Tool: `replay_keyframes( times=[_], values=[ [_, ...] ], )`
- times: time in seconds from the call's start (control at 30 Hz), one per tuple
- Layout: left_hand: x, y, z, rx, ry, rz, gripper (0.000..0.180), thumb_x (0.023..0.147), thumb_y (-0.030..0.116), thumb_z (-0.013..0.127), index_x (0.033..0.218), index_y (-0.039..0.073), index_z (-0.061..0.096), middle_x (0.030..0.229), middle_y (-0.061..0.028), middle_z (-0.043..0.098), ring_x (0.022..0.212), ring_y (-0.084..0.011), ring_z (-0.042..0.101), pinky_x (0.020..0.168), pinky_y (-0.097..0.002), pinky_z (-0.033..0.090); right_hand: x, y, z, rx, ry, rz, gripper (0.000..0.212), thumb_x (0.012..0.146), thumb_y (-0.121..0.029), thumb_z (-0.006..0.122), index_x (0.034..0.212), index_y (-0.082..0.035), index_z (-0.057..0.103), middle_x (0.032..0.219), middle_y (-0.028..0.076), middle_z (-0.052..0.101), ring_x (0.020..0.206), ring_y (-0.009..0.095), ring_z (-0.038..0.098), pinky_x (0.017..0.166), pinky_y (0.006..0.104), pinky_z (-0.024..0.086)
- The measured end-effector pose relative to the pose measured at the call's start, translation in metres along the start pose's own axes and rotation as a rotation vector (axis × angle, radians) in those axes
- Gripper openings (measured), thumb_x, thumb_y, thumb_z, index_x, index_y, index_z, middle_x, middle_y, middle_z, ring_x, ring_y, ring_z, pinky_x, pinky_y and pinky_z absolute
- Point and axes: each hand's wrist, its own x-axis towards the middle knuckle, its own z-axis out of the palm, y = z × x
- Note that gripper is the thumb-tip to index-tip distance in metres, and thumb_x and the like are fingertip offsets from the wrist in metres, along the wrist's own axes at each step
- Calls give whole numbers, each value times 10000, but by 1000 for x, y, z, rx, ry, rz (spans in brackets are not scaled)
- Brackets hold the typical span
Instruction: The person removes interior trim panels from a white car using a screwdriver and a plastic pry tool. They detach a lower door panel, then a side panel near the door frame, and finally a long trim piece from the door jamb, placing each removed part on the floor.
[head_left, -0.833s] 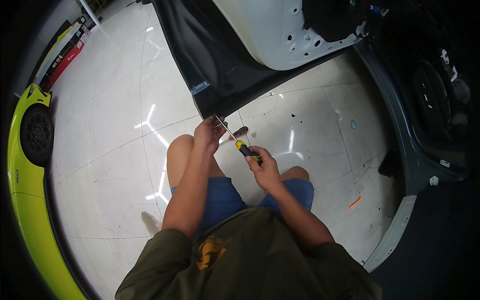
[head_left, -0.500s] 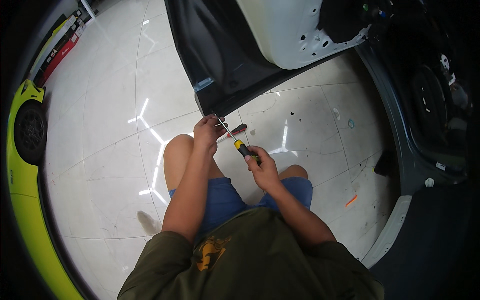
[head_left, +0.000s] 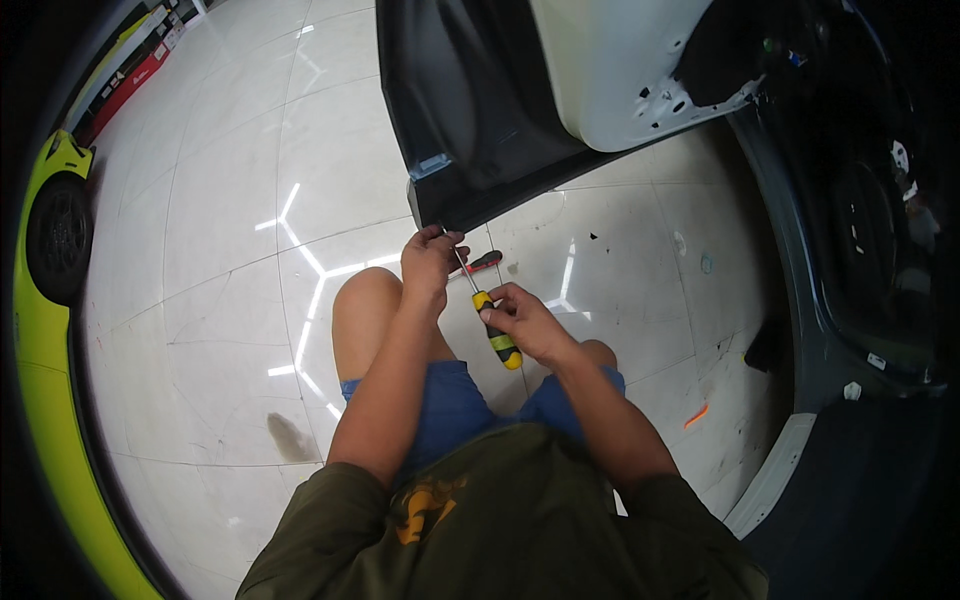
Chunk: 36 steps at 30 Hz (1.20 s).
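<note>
My right hand (head_left: 528, 322) pinches the upper part of a yellow and black screwdriver (head_left: 503, 342) between thumb and fingers, leaving the butt of its handle exposed. The thin metal shaft slants up and left to the lower corner of an open car door (head_left: 470, 175), which is black along this edge. My left hand (head_left: 428, 268) is closed at that corner, fingertips by the screwdriver's tip; what they hold is hidden. Just beyond my left fingers, a second screwdriver (head_left: 486, 261) with a black and red handle lies on the floor.
The open car's dark sill and doorway (head_left: 790, 270) run down the right. A bright yellow-green car (head_left: 45, 380) stands at the far left, near a red box (head_left: 125, 95). An orange strip (head_left: 696, 416) lies on the glossy tiled floor (head_left: 220, 330). My bent knees flank my hands.
My right hand's hold on the screwdriver has shifted, uncovering the lower handle, which now points more steeply downward. The left hand stays at the door corner. The whole view has shifted slightly.
</note>
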Motion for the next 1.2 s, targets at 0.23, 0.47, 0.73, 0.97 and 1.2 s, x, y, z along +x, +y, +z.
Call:
replay_keyframes(
  times=[0.23, 0.47, 0.73, 0.97, 1.2],
  values=[
    [-9, 3, 5, -36, -6, -14, 453, 870, 26, 421, 1276, -82, 251, 1100, -213, 541, 820, -266, 613, 720, -345, 531, -8, -23, -4, 674, -299, 282, 401, 867, -228, 597, 1160, -10, 431, 806, 95, 559, 693, 201, 583, 651, 319, 487],
    [1, 0, 4, -377, 12, -152, 307, 895, 51, 421, 1186, -38, 377, 1082, -187, 549, 976, -288, 566, 835, -374, 500, -8, -25, 5, -479, 62, -4, 409, 909, -223, 514, 1227, 0, 386, 968, 162, 587, 747, 225, 619, 665, 309, 496],
    [13, -7, 5, -523, 58, -152, 164, 925, 96, 422, 1047, -4, 469, 1040, -171, 563, 952, -284, 577, 854, -387, 494, -15, -24, -1, 759, -328, 224, 415, 935, -190, 398, 1304, -14, 325, 1121, 210, 535, 829, 276, 617, 699, 358, 510],
    [9, -8, 14, -560, 49, -147, 184, 920, 108, 444, 1062, -7, 464, 1019, -164, 573, 932, -285, 585, 826, -386, 499, -43, 22, -3, 370, -72, 213, 461, 857, -202, 575, 1226, -22, 364, 964, 143, 538, 614, 166, 557, 531, 284, 479],
    [13, -7, 7, -502, 29, -164, 223, 910, 131, 473, 1081, -12, 459, 1019, -159, 576, 901, -274, 590, 778, -367, 505, -47, 28, 15, 297, 183, 161, 426, 829, -142, 634, 1156, -41, 381, 971, 104, 485, 817, 133, 492, 693, 309, 427]
  ],
)
